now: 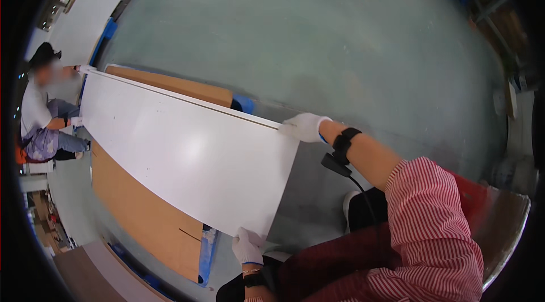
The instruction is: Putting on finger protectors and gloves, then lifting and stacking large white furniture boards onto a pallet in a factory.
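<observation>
The panel (193, 149), long, white and flat, spans between me and a co-worker (41, 117), lying over or just above a brown sheet (147, 217); I cannot tell whether the two touch. A thin dark line runs along its far long edge. I judge it stiff, as it shows no clear sag, though the lens bends its edges. Its length probably makes it awkward and fairly heavy for one person, so a hold at both ends suits it. The face throws back a bright glare and looks smooth, likely slippery under flat palms; the edges offer the better purchase. Corners and surface would, I think, chip or scratch if knocked.

My right hand (306, 127), in a white glove, is closed on the corner at the far long edge. My left hand (247, 246), gloved too, is closed at the other corner of my end, its fingertips partly hidden. That spread across the width seems good for keeping the panel from twisting.

At the opposite end the co-worker's two gloved hands are at the corners. Beneath the brown sheet shows a blue pallet (208, 256), and around it the grey-green floor (340, 29).
</observation>
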